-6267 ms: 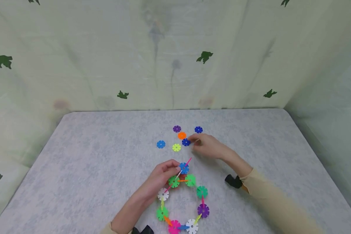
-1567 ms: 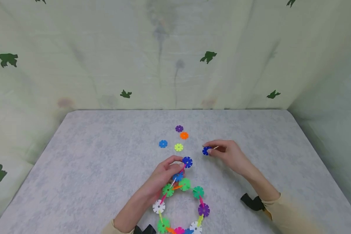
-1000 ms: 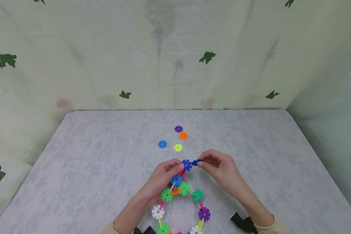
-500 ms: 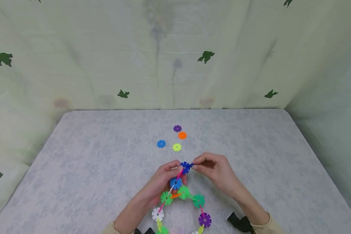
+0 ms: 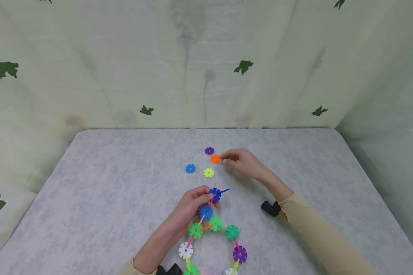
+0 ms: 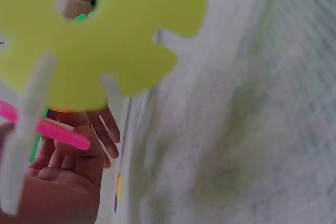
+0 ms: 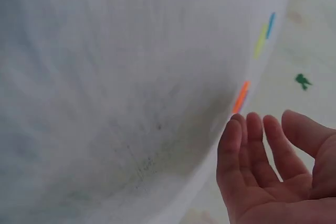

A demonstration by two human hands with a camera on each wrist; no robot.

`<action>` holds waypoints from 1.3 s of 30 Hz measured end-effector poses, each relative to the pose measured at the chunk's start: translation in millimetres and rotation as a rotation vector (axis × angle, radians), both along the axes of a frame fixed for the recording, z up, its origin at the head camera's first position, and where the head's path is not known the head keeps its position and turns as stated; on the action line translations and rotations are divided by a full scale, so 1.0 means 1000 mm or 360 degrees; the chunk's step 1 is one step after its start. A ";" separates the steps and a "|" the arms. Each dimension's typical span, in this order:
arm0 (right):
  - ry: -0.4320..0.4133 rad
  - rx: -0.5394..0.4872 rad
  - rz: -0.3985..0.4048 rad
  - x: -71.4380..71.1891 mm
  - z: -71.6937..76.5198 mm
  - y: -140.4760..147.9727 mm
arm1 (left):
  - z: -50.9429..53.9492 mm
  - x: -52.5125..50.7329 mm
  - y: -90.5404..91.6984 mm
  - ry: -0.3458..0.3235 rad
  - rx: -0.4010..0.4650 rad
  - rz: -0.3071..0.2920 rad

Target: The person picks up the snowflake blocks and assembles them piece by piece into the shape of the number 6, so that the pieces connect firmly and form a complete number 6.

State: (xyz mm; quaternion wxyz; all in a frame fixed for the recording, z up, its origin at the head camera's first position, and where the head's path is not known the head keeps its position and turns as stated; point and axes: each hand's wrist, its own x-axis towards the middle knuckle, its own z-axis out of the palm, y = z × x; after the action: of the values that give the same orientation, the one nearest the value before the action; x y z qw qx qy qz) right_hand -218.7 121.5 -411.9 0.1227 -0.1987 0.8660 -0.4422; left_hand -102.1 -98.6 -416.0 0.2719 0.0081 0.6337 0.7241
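My left hand (image 5: 187, 209) pinches a dark blue notched plastic disc (image 5: 217, 196) between thumb and fingers. A second dark blue disc (image 5: 225, 190), seen edge-on, is slotted into its right side. Below, a pink disc joins it to a lighter blue disc (image 5: 205, 212), which links on to a ring of slotted discs including a green disc (image 5: 215, 224) and a purple disc (image 5: 240, 254). My right hand (image 5: 245, 164) reaches to an orange disc (image 5: 215, 159) lying flat, its fingertips at the edge. In the right wrist view, thumb and fingers stand apart beside the orange disc (image 7: 241, 97).
Loose on the grey table (image 5: 130, 183) lie a purple disc (image 5: 209, 151), a light blue disc (image 5: 191, 168) and a yellow disc (image 5: 208, 172). A pale curtain (image 5: 117, 68) hangs behind the table. The ring's near part runs out of the head view.
My right hand brought a dark blue disc to the one in my left hand and joined them. It then let go and moved away to the orange disc.
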 end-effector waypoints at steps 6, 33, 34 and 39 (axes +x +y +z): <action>-0.0036 0.0209 -0.0012 -0.033 -0.007 -0.016 | -0.001 -0.002 0.000 -0.0009 0.0002 0.0021; -0.0015 -0.0069 -0.0063 0.034 0.012 0.001 | -0.003 -0.003 0.001 -0.0005 -0.0038 0.0138; -0.0031 -0.0122 -0.0081 0.041 0.014 0.004 | -0.003 -0.003 0.001 -0.0001 -0.0035 0.0141; -0.0092 -0.0315 -0.0164 0.069 0.014 0.013 | -0.004 -0.003 0.001 -0.0002 -0.0019 0.0163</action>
State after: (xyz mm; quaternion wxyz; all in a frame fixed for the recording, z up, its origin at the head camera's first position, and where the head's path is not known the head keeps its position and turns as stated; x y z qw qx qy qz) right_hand -149.5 134.6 -398.0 0.1046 -0.1524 0.8233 -0.5367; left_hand -105.0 -97.3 -420.3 0.2349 -0.0265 0.6376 0.7332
